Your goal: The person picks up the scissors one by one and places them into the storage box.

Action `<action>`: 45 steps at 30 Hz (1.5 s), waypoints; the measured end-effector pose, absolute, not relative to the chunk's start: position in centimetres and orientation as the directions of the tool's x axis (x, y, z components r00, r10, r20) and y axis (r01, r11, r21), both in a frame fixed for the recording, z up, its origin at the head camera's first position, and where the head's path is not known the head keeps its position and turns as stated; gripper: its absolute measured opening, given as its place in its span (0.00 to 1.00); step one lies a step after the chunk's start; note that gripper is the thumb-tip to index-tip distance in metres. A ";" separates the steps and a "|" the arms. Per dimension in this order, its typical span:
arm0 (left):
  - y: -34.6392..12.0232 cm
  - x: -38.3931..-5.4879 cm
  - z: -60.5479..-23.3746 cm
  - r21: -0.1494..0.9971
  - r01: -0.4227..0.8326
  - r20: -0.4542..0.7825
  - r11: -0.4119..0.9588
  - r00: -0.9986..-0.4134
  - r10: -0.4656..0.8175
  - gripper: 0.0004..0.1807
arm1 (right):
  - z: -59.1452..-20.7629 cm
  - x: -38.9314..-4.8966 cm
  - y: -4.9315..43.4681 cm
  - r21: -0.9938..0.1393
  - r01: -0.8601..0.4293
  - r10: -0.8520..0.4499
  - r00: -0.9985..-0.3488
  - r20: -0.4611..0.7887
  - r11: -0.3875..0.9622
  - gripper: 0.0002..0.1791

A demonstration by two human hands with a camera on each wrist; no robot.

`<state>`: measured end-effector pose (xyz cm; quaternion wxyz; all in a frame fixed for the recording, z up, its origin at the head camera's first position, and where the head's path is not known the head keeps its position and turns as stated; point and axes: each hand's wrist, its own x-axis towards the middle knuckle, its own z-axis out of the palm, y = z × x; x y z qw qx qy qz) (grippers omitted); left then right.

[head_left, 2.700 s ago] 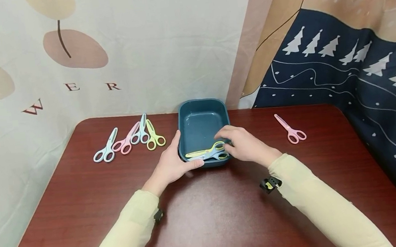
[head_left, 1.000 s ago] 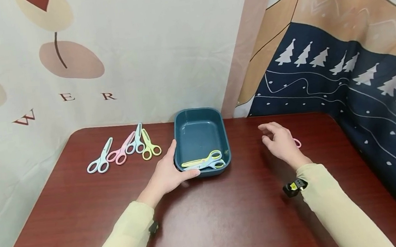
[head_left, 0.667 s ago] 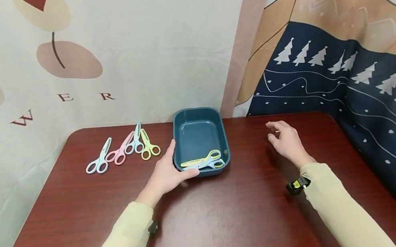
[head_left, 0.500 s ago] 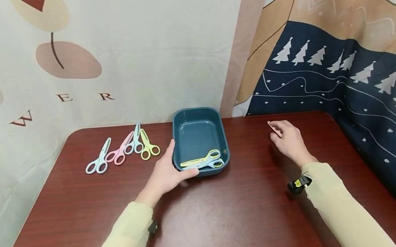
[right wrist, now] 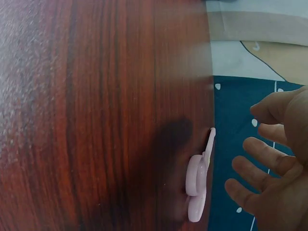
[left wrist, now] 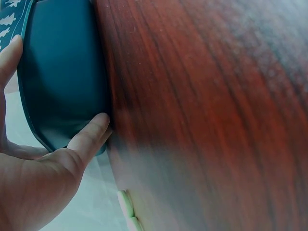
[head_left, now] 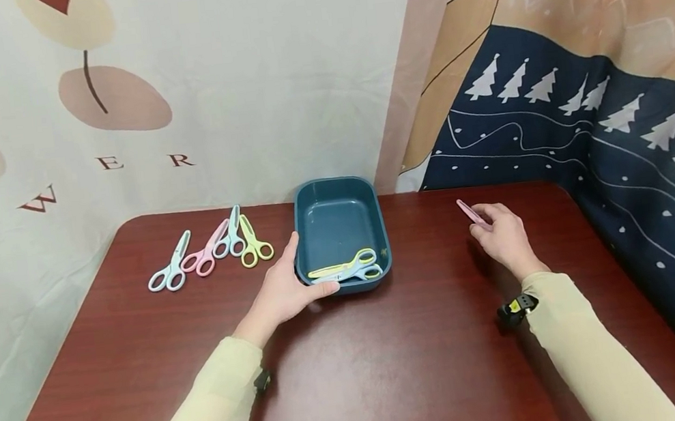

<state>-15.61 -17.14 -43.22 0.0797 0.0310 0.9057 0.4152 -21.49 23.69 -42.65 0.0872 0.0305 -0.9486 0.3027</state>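
Observation:
My left hand (head_left: pixel 277 291) grips the near left corner of a dark teal tray (head_left: pixel 337 182). Its thumb lies over the near rim, and its other fingers wrap the left side, low on the wall in the left wrist view. Inside the tray, yellow scissors (head_left: pixel 352 264) and light blue scissors (head_left: pixel 350 275) lie against the near end. My right hand (head_left: pixel 503 234) is over pink scissors (head_left: pixel 472 214) at the right, hiding their handles in the head view. In the right wrist view, spread fingers stand apart from the pink scissors' handle loops (right wrist: pixel 195 183).
Several more scissors lie at the table's left: light blue (head_left: pixel 173 265), pink (head_left: pixel 206 252), blue (head_left: pixel 232 235) and green (head_left: pixel 251 240). A printed cloth (head_left: pixel 240 111) hangs behind the reddish-brown table (head_left: pixel 354 373), with a navy cloth (head_left: pixel 614 140) at the right.
My right hand has left the tray, moved right over the pink scissors and shifted a little further right, uncovering their blades. My left hand stays on the tray. The head view has shifted slightly.

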 end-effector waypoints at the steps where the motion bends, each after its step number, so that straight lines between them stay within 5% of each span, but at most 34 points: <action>1: -17.2 -15.6 -43.2 0.757 -0.010 -0.117 0.654 -0.986 0.121 0.71 | -42.6 -21.5 23.7 -0.569 -0.105 -0.002 -0.984 0.177 0.816 0.23; 45: -17.1 -15.8 -43.0 0.755 -0.020 -0.132 0.655 -0.984 0.122 0.70 | -43.5 -21.6 26.4 -0.473 0.040 0.022 -0.999 -0.044 0.880 0.31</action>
